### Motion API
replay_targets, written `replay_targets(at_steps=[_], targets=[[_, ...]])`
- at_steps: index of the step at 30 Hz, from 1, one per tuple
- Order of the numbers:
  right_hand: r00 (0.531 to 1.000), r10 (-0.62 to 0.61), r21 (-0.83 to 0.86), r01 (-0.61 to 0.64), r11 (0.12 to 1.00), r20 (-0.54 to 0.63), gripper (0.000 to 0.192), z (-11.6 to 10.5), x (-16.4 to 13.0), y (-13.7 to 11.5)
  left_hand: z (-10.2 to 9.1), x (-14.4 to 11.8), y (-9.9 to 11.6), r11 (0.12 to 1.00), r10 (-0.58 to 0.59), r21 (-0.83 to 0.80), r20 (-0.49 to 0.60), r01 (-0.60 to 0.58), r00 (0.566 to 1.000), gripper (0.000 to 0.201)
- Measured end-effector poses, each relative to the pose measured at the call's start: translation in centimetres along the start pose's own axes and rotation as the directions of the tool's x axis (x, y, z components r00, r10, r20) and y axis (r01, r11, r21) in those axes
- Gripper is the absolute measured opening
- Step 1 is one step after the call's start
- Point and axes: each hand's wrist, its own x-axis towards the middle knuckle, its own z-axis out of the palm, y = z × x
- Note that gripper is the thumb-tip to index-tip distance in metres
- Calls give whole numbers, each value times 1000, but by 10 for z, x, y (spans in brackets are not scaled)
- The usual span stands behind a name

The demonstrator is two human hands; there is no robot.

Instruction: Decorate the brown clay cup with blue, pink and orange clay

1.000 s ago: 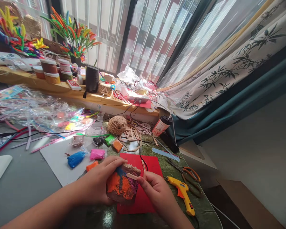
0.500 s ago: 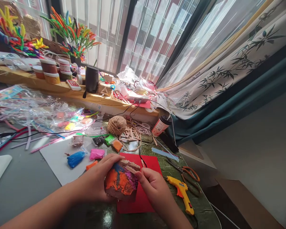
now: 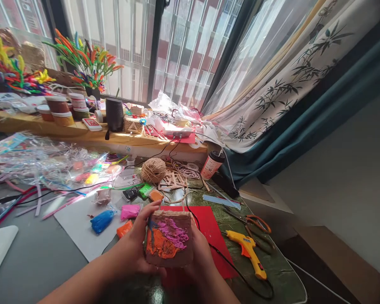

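Between my two hands is a brown box-like block (image 3: 185,258), its near face smeared with orange, magenta-purple and a little blue clay. My left hand (image 3: 136,249) grips its left side, thumb along the upper edge and fingers curled beneath. Against the right side presses my right hand (image 3: 201,249), closed on the block; most of its fingers are hidden behind it, and I cannot make out whether a craft stick is still in them. Below lies a red sheet (image 3: 209,223). Left of the block are packets of orange clay (image 3: 124,229), pink clay (image 3: 129,212) and blue clay (image 3: 102,221).
A yellow glue gun (image 3: 247,251) with its cord lies at right, beside orange-handled pliers (image 3: 259,223). Behind are a twine ball (image 3: 153,170), craft sticks (image 3: 173,180) and a lidded cup (image 3: 213,164). Plastic bags (image 3: 50,158) cover the left; a white sheet (image 3: 79,228) lies nearer.
The block has turned so its painted face points toward me. My right hand has gone from holding a craft stick at the clay to gripping the block's right side.
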Motion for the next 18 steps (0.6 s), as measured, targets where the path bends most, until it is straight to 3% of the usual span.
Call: replay_targets(at_steps=[2, 4, 6, 8, 11, 12, 14, 18], targets=[[996, 46, 44, -43, 998, -78, 52, 1, 1, 2, -2, 4, 7, 994, -67, -82, 117, 76, 991, 146], [984, 59, 71, -47, 996, -168, 51, 1, -1, 2, -1, 8, 15, 937, -145, -295, 155, 186, 977, 133], [981, 65, 91, -49, 995, -181, 52, 4, -6, 1, 3, 12, 22, 817, -276, -522, 21, 246, 961, 108], [991, 32, 99, -19, 995, -129, 52, 12, -15, -1, 9, 16, 25, 732, -462, -609, -117, 304, 879, 95], [999, -29, 115, 34, 993, -44, 47, 25, -21, -3, 12, 18, 26, 736, -583, -586, -295, 339, 757, 78], [999, -20, 128, 25, 991, -39, 46, 28, -21, -3, 12, 17, 26, 759, -578, -555, -333, 340, 745, 75], [998, 44, 155, -36, 987, -50, 49, 32, -15, -3, 10, 16, 27, 824, -522, -452, -372, 341, 768, 74], [986, 138, 125, -126, 984, -96, 52, 36, -7, -2, 8, 12, 26, 892, -395, -353, -311, 281, 864, 89]])
